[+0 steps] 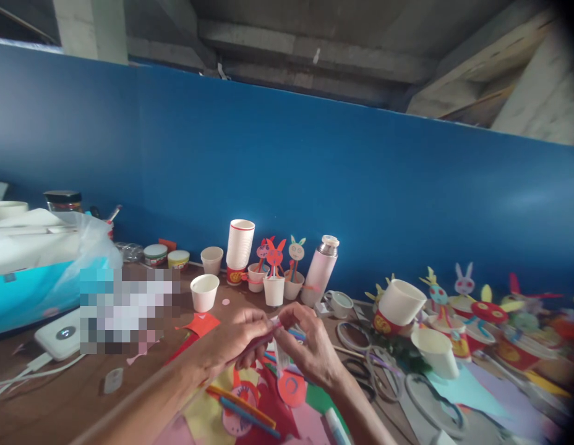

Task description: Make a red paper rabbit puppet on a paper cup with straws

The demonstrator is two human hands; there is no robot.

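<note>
My left hand [250,334] and my right hand [310,349] meet over the table, fingertips pinched together. Between them is a small pale pink piece [276,322], perhaps paper; its shape is mostly hidden by the fingers. Below the hands lie a red paper disc [292,389] with a curved mark, a red-and-pink paper cutout [242,408], an orange stick [250,409] and a blue stick [243,415]. Coloured paper sheets [273,408] spread underneath. Just beyond my fingers stands a white paper cup [274,290] with a red rabbit-eared paper figure [276,252].
A stack of paper cups [241,244], a pink thermos [320,272] and another white cup [205,293] stand behind. Tape rolls [354,335], scissors [359,374] and several decorated cups are right. A white power bank [64,335] and plastic bag [99,238] lie left.
</note>
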